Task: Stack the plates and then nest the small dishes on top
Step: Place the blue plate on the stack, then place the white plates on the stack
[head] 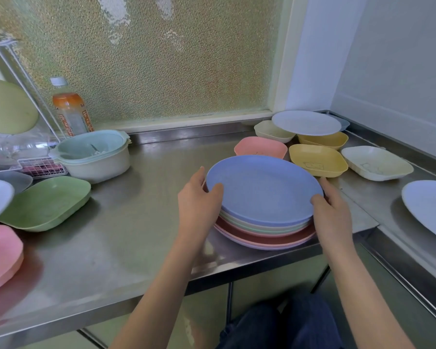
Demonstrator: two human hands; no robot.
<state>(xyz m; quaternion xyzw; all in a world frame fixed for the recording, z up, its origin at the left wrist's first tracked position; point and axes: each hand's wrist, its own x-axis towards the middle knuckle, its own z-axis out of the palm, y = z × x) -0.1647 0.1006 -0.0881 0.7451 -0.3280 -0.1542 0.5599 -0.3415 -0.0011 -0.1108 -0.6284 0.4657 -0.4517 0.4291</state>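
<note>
Head view: we grip the blue plate (pixel 263 188) at opposite rims, our left hand (pixel 199 201) and right hand (pixel 331 210) each curled on it, thumbs on top. It caps the plate stack (pixel 264 235) at the steel counter's (pixel 111 222) front edge. Small dishes (pixel 317 159) sit toward its back right corner.

Both hands hold a blue plate (pixel 263 188) on top of a stack (pixel 264 235). The left hand (pixel 199 200) and right hand (pixel 331 210) grip its sides. Small dishes (pixel 317 159) sit behind on the table (pixel 126 222).
</note>
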